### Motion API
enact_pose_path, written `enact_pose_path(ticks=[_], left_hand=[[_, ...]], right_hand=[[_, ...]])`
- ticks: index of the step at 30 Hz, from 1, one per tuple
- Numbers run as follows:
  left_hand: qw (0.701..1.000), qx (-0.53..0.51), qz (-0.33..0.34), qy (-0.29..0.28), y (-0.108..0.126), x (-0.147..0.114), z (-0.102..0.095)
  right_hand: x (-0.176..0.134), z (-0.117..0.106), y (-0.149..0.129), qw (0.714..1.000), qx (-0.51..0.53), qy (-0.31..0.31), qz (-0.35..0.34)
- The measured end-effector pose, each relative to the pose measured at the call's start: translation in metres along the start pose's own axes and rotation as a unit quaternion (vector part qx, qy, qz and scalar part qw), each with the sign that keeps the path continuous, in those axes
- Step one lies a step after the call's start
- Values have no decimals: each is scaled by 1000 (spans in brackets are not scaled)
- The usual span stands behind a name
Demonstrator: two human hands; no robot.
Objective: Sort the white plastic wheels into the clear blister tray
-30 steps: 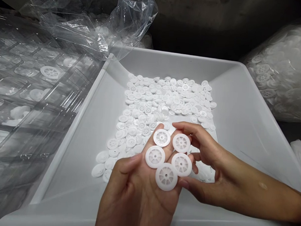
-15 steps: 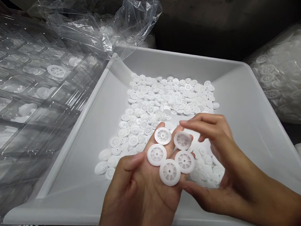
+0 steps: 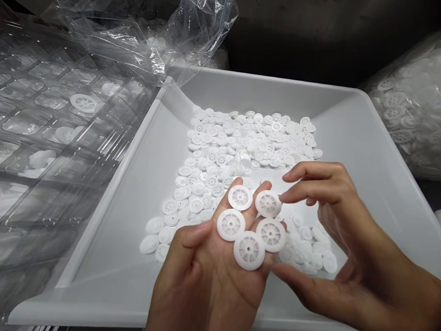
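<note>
My left hand (image 3: 216,281) lies palm up above the tray, bearing several white plastic wheels (image 3: 249,250) with spokes and a small centre hole. They rest in a loose ring across the palm and fingers. At the right of this ring is my right hand (image 3: 334,222), its thumb and fingers spread apart and nothing held between them. One of its fingertips meets or nearly meets the edge of the upper right wheel (image 3: 268,204). Below both hands, many more white wheels (image 3: 221,151) are scattered over the floor of a white tray (image 3: 114,200).
On the left stand clear plastic blister trays (image 3: 25,122), with white parts in some pockets. A crumpled clear bag (image 3: 200,25) overhangs the tray's back left corner. Another clear bag (image 3: 421,105), full of white wheels, sits at the right.
My right hand has drawn slightly right, and its fingers no longer overlap the upper right wheel. The wheels in my left hand keep nearly the same arrangement.
</note>
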State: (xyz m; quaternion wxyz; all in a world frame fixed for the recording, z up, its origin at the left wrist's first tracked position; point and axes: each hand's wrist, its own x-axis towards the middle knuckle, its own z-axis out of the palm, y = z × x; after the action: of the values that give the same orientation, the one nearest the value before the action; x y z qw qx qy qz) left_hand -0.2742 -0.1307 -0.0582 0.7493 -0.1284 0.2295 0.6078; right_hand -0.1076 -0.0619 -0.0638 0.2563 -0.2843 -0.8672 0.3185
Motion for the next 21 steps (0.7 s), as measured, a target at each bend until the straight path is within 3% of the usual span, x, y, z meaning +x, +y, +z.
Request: enact_pose_path(ticks=[4,10,13,18,21], left_hand=[[999,-16,14,-34,-3,1,-2],[999,-14,14,-28,-3,1,-4],[1000,-7,9,-22,-3,1,-7],[998,1,-32,-48,-2,-4,-10],[997,15,-50,-54,-1,-5,-9]], right_hand=[[2,-1,0,1000,6,-20,9],[0,-1,-1,1000,-10,1,-5],[-1,-2,-3,995,-70,-6,-64],[-6,0,-6,962,-175,7,-209],[-16,5,-7,946,-217,30,-238]])
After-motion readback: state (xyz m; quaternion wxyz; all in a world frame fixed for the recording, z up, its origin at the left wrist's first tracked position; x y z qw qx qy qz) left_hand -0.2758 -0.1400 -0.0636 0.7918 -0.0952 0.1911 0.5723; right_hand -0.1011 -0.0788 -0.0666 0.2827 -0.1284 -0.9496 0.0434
